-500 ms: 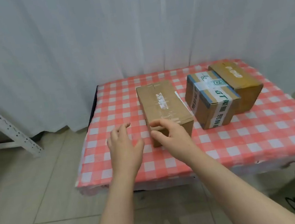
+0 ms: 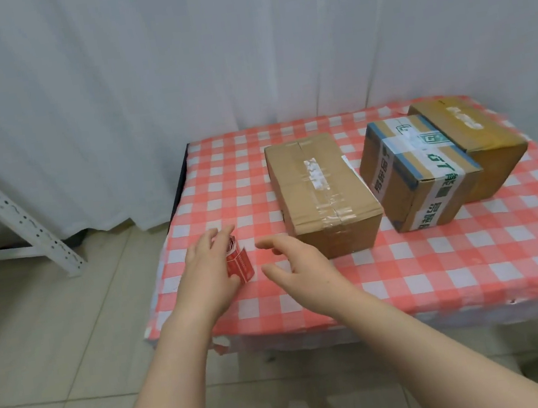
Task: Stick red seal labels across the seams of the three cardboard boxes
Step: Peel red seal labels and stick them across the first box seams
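Near the desk (image 2: 408, 270) front-left corner: left hand (image 2: 207, 278) grip closed around the roll of red seal labels (image 2: 239, 263); right hand (image 2: 298, 265) grip wide, empty, beside it; 3 cardboard boxes (image 2: 323, 192) unsealed behind; best to pinch 1 label's corner, peel slowly, keep roll steady.

Matt brown cardboard box (image 2: 323, 192), glossy clear tape on seam. Box at 3 o'clock (image 2: 418, 170): printed white tape. Checked cloth (image 2: 408, 270), matt. Glossy red paper labels (image 2: 239, 263). Sheer curtain (image 2: 238, 45).
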